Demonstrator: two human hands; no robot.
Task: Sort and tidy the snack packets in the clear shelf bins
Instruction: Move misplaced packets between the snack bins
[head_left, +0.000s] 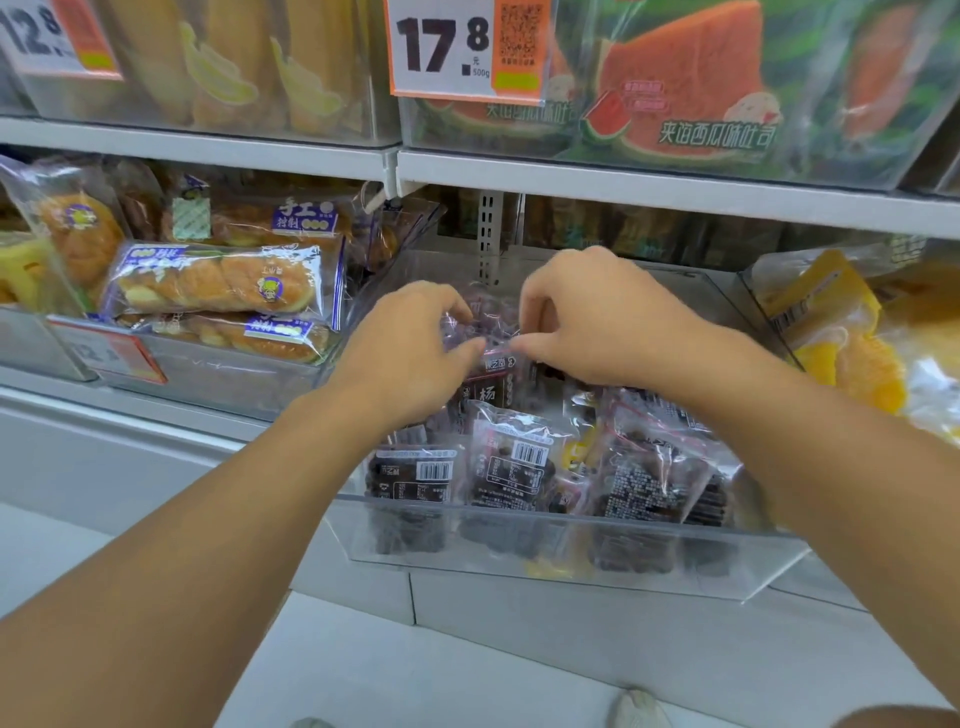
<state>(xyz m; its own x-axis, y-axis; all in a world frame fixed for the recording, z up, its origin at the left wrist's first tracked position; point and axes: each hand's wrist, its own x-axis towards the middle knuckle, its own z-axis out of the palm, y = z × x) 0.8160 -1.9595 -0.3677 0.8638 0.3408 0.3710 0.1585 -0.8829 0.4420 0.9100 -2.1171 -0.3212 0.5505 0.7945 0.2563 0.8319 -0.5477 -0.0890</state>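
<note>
Frame centre: left hand (415, 353) and right hand (587, 322) are each pinching one clear snack packet (480, 325), its long axis running left-right between the two grips, above the clear bin (571, 551); both hands equally near.

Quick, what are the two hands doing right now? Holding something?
Left hand: fingers curled, pinching a clear snack packet over the clear bin.
Right hand: fingers curled, pinching the same packet from the other side.
</note>
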